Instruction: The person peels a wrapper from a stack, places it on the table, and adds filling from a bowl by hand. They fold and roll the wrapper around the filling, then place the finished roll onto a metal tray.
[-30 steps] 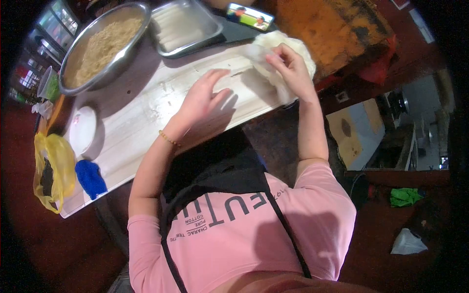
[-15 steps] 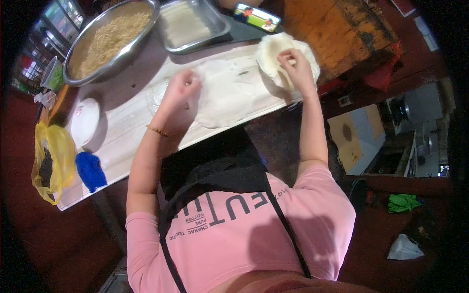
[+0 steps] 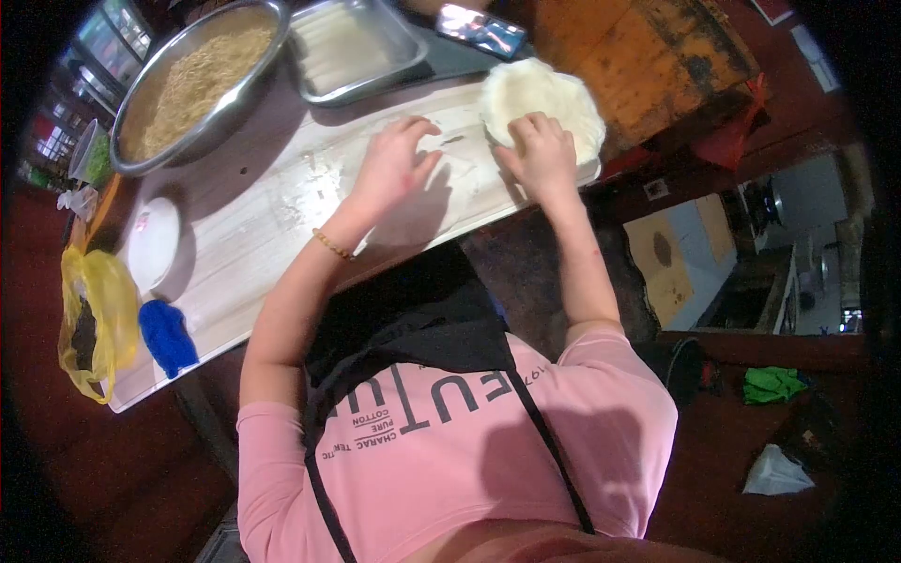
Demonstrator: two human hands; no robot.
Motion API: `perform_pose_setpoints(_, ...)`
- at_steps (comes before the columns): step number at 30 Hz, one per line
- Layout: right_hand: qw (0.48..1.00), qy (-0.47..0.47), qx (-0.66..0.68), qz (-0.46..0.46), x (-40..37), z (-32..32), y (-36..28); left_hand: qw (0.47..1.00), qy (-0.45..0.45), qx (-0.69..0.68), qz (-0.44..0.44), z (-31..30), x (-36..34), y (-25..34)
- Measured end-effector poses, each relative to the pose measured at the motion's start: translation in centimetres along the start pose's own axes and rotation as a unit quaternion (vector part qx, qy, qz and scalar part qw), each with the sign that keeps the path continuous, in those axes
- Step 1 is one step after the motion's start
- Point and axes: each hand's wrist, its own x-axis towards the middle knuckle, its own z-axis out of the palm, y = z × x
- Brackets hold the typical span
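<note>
My left hand [image 3: 399,169] hovers over the middle of the pale board [image 3: 282,244], thumb and fingers apart with nothing between them. On the right, my right hand [image 3: 540,155] rests at the lower edge of a stack of thin white sheets [image 3: 554,89], its fingers curled downward. Whether its fingertips pinch a sheet is hidden. The stack lies at the board's right end, its edges uneven. Wet-looking patches mark the board left of my left hand.
A large metal bowl [image 3: 202,89] of shredded filling and a metal tray [image 3: 352,47] of white rolls stand behind. A phone [image 3: 481,30] lies beside the tray. At left are a white plate [image 3: 155,244], a blue cloth [image 3: 169,338] and a yellow bag [image 3: 99,319].
The thin translucent sheet has gone from the middle of the board. My left hand has moved right and opened. My right hand has moved down and left on the stack.
</note>
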Motion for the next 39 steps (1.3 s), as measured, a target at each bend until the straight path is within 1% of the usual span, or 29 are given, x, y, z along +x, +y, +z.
perform_pose_setpoints(2,1.000,0.011,0.009,0.011,-0.1,0.4,0.2,1.000,-0.005,0.000,0.019,0.6,0.2,0.6)
perform_pose_setpoints(4,0.999,0.022,0.019,0.019,0.2,0.8,0.5,1.000,-0.015,-0.015,0.018,0.8,0.3,0.8)
perform_pose_setpoints(5,0.989,0.031,0.117,0.086,0.2,0.8,0.8,0.999,-0.027,-0.031,0.018,0.9,0.4,1.0)
perform_pose_setpoints(6,0.965,0.040,0.213,0.151,0.3,0.8,1.1,0.999,-0.026,-0.031,0.018,1.1,0.5,1.0)
perform_pose_setpoints(7,0.965,0.040,0.212,0.150,0.4,0.7,1.3,0.998,-0.038,-0.041,0.030,1.3,0.6,1.2)
perform_pose_setpoints(9,0.912,0.002,0.336,0.237,0.7,0.5,2.1,0.996,-0.049,-0.054,0.042,1.8,1.0,1.6)
perform_pose_setpoints(11,0.907,0.016,0.348,0.237,0.8,1.2,3.1,0.994,-0.076,-0.034,0.072,2.4,1.5,2.5)
perform_pose_setpoints(12,0.901,0.032,0.363,0.238,0.8,1.6,3.6,0.994,-0.073,-0.035,0.073,2.9,1.8,3.0)
perform_pose_setpoints(14,0.899,0.021,0.364,0.241,0.9,2.4,4.7,0.989,-0.052,0.000,0.141,4.3,2.5,3.6)
perform_pose_setpoints(15,0.897,0.012,0.366,0.247,1.0,2.6,5.2,0.985,-0.066,0.019,0.161,4.9,2.6,3.9)
perform_pose_setpoints(16,0.898,0.012,0.365,0.245,1.2,2.5,5.4,0.985,-0.063,0.019,0.162,5.5,2.7,3.9)
perform_pose_setpoints(18,0.892,-0.011,0.386,0.237,1.6,2.1,5.8,0.972,-0.088,0.097,0.196,6.6,2.8,3.8)
perform_pose_setpoints(19,0.893,-0.010,0.384,0.235,1.9,1.8,6.2,0.972,-0.086,0.097,0.197,7.0,2.8,3.7)
perform_pose_setpoints(21,0.874,-0.017,0.438,0.208,3.0,0.8,7.7,0.971,-0.109,0.108,0.183,7.7,2.8,3.4)
perform_pose_setpoints(24,0.871,-0.036,0.445,0.205,5.0,-0.8,9.5,0.971,-0.101,0.113,0.187,7.4,2.7,3.7)
perform_pose_setpoints(25,0.864,-0.039,0.446,0.230,5.8,-0.9,10.8,0.971,-0.099,0.112,0.188,7.4,2.7,3.7)
perform_pose_setpoints(26,0.866,-0.038,0.444,0.228,6.6,-1.6,11.5,0.971,-0.101,0.110,0.186,7.3,2.7,3.7)
perform_pose_setpoints(28,0.924,0.076,0.339,0.160,8.6,-3.5,13.1,0.972,-0.102,0.108,0.182,7.1,2.7,3.8)
perform_pose_setpoints(30,0.955,0.088,0.240,0.154,11.0,-5.6,15.0,0.972,-0.108,0.104,0.183,6.9,2.7,4.0)
perform_pose_setpoints(31,0.969,0.103,0.188,0.126,12.3,-6.4,16.0,0.972,-0.106,0.103,0.185,6.9,2.7,3.9)
perform_pose_setpoints(32,0.969,0.105,0.186,0.124,13.2,-7.4,16.0,0.971,-0.113,0.102,0.184,6.9,2.7,3.9)
perform_pose_setpoints(34,0.982,0.122,0.108,0.096,15.0,-9.3,15.9,0.971,-0.115,0.101,0.185,6.8,2.9,4.0)
perform_pose_setpoints(35,0.983,0.122,0.093,0.098,15.9,-10.2,15.5,0.971,-0.124,0.092,0.181,6.6,3.0,4.0)
perform_pose_setpoints(37,0.986,0.130,0.072,0.082,16.6,-11.8,13.6,0.972,-0.131,0.083,0.176,6.3,3.0,4.3)
perform_pose_setpoints(38,0.987,0.138,0.053,0.068,16.8,-12.2,12.8,0.980,-0.124,0.036,0.151,6.0,3.1,4.6)
perform_pose_setpoints(39,0.987,0.121,0.101,0.028,16.9,-12.4,12.7,0.985,-0.117,-0.011,0.125,5.7,3.1,4.8)
